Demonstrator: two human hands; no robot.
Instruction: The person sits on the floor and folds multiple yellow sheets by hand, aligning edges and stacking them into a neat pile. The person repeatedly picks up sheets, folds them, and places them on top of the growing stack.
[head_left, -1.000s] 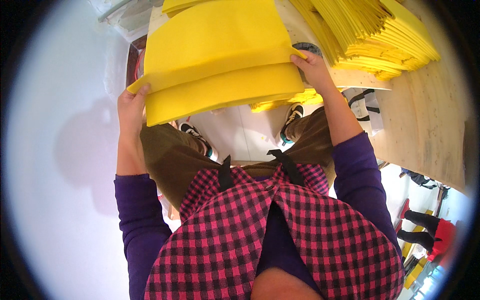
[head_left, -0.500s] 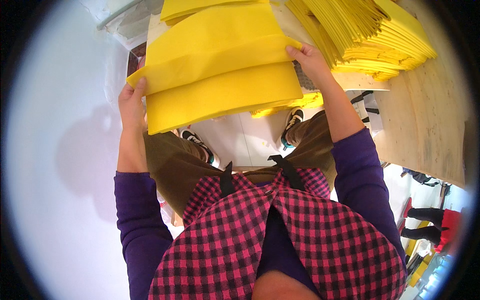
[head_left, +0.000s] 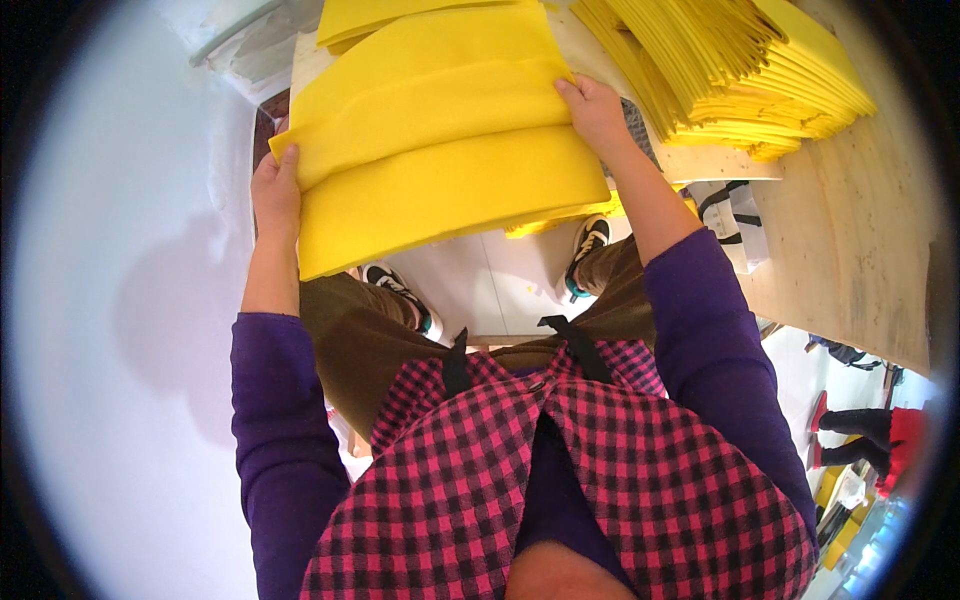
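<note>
A yellow, felt-like sheet is stretched between my two hands at the table's near end. My left hand pinches its left corner, thumb on top. At the opposite edge, my right hand grips the right side, fingers mostly tucked out of sight. Below the held part, a second yellow layer hangs slightly over the table edge toward my legs. Whether this layer belongs to the same folded sheet or lies under it, I cannot tell.
More yellow sheets lie at the far end. A tall pile of folded yellow pieces stands on the right of the wooden table. A white wall runs along my left. Another person in red is at far right.
My left hand has shifted a little right and my right hand a little left, so they are closer together. The held sheet, earlier folded in a raised band, now lies flatter.
</note>
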